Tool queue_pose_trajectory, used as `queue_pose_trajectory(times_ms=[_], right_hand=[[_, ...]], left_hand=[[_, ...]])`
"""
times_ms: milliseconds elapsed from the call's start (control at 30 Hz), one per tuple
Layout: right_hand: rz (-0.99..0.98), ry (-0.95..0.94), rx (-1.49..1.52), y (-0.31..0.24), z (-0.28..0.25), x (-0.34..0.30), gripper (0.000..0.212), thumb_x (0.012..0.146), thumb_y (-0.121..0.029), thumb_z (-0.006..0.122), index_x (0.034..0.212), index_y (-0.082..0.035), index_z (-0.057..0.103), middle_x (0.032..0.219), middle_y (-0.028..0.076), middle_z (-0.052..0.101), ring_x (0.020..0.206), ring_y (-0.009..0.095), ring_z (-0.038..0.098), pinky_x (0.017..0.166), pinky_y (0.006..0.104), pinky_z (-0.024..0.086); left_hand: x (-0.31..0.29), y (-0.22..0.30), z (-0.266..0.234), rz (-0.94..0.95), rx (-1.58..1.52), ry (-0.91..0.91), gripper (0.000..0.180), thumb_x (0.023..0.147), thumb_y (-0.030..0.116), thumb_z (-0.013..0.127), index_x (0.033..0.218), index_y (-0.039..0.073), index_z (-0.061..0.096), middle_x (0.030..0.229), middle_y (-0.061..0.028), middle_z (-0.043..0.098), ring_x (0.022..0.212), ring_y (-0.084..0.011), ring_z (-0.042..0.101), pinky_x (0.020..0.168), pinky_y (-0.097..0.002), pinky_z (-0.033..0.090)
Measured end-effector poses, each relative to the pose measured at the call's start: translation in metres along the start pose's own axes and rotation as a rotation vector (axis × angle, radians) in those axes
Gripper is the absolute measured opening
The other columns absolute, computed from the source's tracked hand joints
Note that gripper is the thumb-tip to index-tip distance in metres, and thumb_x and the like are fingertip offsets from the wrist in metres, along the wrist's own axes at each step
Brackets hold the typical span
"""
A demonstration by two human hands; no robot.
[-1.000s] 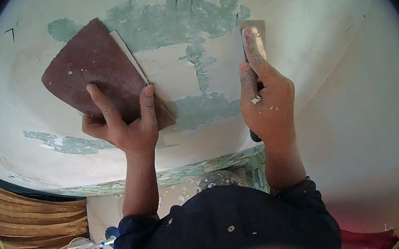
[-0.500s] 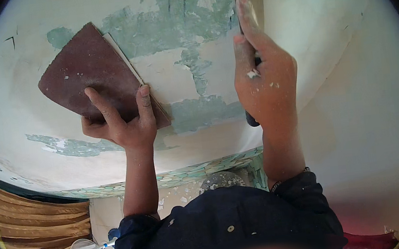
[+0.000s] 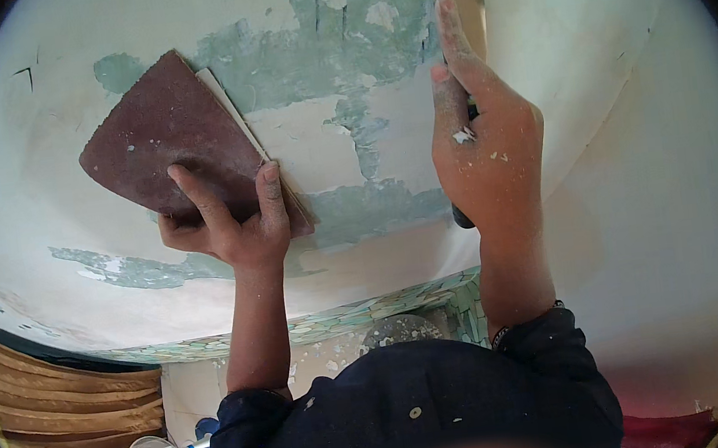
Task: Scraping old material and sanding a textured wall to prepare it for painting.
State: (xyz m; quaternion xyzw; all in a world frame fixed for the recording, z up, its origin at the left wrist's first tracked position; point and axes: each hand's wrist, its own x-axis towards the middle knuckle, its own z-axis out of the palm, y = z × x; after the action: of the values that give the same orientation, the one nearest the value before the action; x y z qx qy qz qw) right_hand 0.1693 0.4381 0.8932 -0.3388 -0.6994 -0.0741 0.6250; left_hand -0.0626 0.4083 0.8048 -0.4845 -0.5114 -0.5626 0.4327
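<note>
Against the patchy wall (image 3: pixel 351 154), left hand (image 3: pixel 231 225) pinches sandpaper (image 3: pixel 177 138), right hand (image 3: pixel 487 143) grips a scraper (image 3: pixel 459 0).

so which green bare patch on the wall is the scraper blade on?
The big top patch, beside the right hand; the scraper lies at its right edge. The lower patches sit under the sandpaper by the left hand.

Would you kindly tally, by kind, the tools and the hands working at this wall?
Hands: 2, the left hand and the right hand
Sandpaper sheets: 1, the reddish-brown sandpaper sheet in the left hand
Scrapers: 1, the scraper in the right hand, blade flat on the wall
Total: 4
</note>
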Motion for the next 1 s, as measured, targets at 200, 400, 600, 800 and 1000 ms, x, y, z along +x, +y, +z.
queue_pose_trajectory(times_ms=[200,400,600,800,1000], right_hand=[[0.086,-0.057,0.048,0.004,0.002,-0.033,0.053,0.091,0.004,0.059,0.141,-0.013,0.057,0.067,0.012,0.053,0.056,0.009,0.037,0.053,0.0224,0.039],[-0.023,0.058,0.016,0.001,0.002,-0.002,0.053,0.091,0.006,0.059,0.14,-0.012,0.057,0.066,0.01,0.054,0.055,0.01,0.04,0.054,0.0224,0.039],[-0.008,-0.01,0.019,0.007,0.002,-0.029,0.05,0.093,0.003,0.058,0.14,-0.013,0.058,0.077,0.017,0.065,0.055,0.01,0.039,0.054,0.024,0.041],[0.052,-0.017,0.003,0.001,0.002,-0.008,0.051,0.093,0.004,0.058,0.141,-0.013,0.057,0.085,0.019,0.07,0.055,0.01,0.041,0.055,0.024,0.043],[0.067,-0.097,-0.007,0.004,0.001,-0.034,0.059,0.083,0.007,0.062,0.139,-0.01,0.057,0.092,0.018,0.073,0.066,0.034,0.067,0.061,0.0361,0.053]], left_hand=[[-0.003,-0.005,0.001,0.021,0.023,0.019,0.097,0.076,0.046,0.084,0.147,-0.005,0.043,0.127,-0.0329,0.032,0.115,-0.0417,0.037,0.097,-0.0495,0.038],[-0.002,-0.001,0.002,0.026,0.01,0.021,0.097,0.075,0.046,0.085,0.146,-0.005,0.044,0.128,-0.0333,0.032,0.115,-0.0414,0.036,0.097,-0.0492,0.037],[-0.004,-0.004,0.0,-0.006,-0.001,0.013,0.096,0.075,0.045,0.085,0.146,-0.005,0.044,0.129,-0.0335,0.032,0.116,-0.0415,0.036,0.099,-0.0497,0.037],[-0.004,-0.002,0.001,0.009,-0.006,0.012,0.096,0.076,0.045,0.085,0.147,-0.004,0.043,0.129,-0.0329,0.032,0.115,-0.0413,0.036,0.099,-0.0498,0.036],[-0.005,-0.006,0.001,-0.001,-0.022,0.026,0.096,0.076,0.045,0.084,0.147,-0.005,0.042,0.129,-0.0325,0.032,0.116,-0.0411,0.036,0.098,-0.0495,0.037]])
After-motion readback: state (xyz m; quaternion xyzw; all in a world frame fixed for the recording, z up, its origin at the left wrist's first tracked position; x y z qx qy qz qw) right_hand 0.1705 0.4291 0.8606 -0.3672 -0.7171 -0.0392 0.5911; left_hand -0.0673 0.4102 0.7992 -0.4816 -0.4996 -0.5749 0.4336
